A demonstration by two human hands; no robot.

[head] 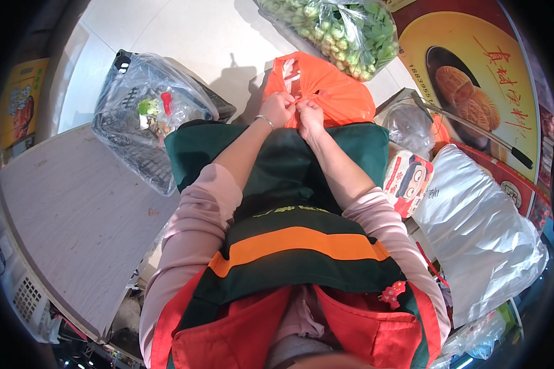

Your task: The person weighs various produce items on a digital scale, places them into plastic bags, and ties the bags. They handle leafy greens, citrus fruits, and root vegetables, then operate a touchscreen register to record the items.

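Observation:
An orange-red plastic bag [346,99] stands on the floor right in front of my knees. My left hand [277,110], with a bracelet at the wrist, pinches the gathered top of that bag. Close beside it, my right hand [311,116] grips the same gathered plastic, and the fingers of both hands almost meet. What the bag holds is mostly hidden; something pale shows through a gap near its handle. A dark green apron [277,170] covers my lap below my forearms.
To the left is a crate lined with clear plastic [129,124], holding scraps. A clear bag of leafy greens [337,32] lies beyond the orange bag. A grey board [87,207] stands left; a tissue pack [408,184] and a silvery bag [480,230] lie right, near a metal rod [480,129].

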